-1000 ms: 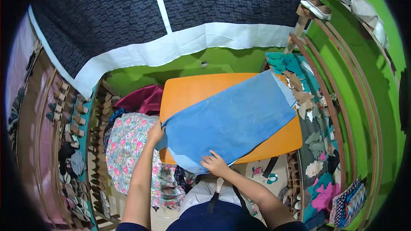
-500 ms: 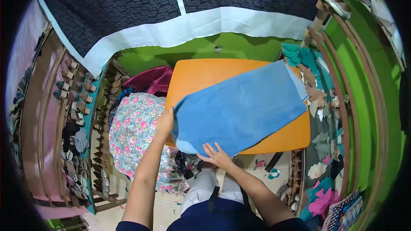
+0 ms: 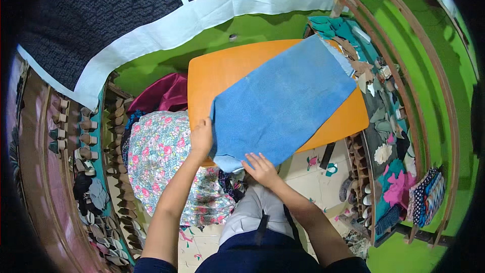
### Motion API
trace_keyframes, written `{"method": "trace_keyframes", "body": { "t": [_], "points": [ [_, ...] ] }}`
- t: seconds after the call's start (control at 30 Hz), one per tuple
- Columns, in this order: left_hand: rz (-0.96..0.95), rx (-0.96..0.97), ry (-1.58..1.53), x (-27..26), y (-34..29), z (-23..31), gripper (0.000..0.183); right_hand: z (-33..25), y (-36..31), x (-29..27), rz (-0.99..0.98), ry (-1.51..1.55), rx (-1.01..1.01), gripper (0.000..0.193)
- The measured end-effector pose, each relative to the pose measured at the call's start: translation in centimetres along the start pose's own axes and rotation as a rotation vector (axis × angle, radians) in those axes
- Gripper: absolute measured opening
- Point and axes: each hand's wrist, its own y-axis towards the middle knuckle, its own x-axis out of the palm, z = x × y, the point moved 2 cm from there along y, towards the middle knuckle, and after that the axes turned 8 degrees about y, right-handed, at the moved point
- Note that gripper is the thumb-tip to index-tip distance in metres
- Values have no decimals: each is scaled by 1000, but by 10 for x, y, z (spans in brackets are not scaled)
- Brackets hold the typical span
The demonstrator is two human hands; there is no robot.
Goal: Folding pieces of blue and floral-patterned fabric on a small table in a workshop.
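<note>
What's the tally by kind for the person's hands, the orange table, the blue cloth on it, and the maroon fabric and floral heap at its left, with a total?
Hands: 2, left hand and right hand
Orange table: 1
Blue cloth: 1, layers not countable
Maroon fabric: 1
Floral heap: 1
Total: 6

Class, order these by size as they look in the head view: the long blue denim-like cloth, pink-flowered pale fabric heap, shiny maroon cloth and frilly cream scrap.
1. Long blue denim-like cloth
2. Pink-flowered pale fabric heap
3. Shiny maroon cloth, its visible part
4. Frilly cream scrap
</note>
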Motion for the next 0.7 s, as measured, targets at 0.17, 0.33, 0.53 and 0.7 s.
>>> {"method": "trace_keyframes", "body": {
  "t": [0.17,0.33,0.53,0.7],
  "points": [
    [16,65,-152,-36,-8,48,39,3,-14,-27,38,110,151,35],
    [-438,424,-198,-57,2,59,36,-2,-34,-66,44,157,143,43],
    [-1066,551,-542,-102,12,68,31,17,-82,-114,124,187,297,43],
    [-1192,450,-1167,-119,47,82,39,61,-79,-149,406,288,549,38]
  ]
}}
